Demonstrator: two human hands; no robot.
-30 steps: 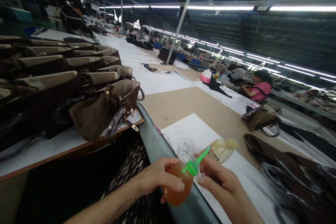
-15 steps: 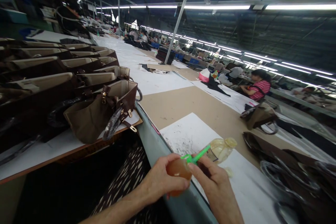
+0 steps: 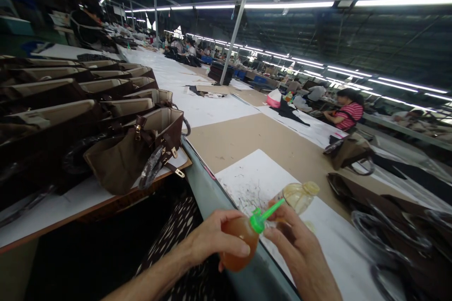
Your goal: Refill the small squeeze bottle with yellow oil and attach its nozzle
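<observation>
My left hand [image 3: 215, 240] is wrapped around a squeeze bottle [image 3: 242, 242] of amber liquid, held tilted over the table's near edge. A bright green cap with a long thin nozzle [image 3: 270, 209] tops the bottle and points up to the right. Close beside the cap is my right hand [image 3: 300, 244], its thumb and fingers apart, with nothing visible held in them. The index fingertip is partly hidden near the nozzle. Just behind that hand a clear plastic bottle [image 3: 300, 196] with a yellowish neck lies on the white sheet [image 3: 243, 178].
Rows of brown handbags [image 3: 134, 146] stand on a board at left. More brown bag pieces [image 3: 391, 216] with wrapped handles lie at right, near another bag [image 3: 348, 153]. Brown card [image 3: 247, 136] covers the table's middle. A seated person in a striped top [image 3: 348, 115] is beyond.
My right hand has drawn slightly off the green cap, its thumb coming away to the right. The squeeze bottle has shifted slightly and shows more of its body in my left hand.
</observation>
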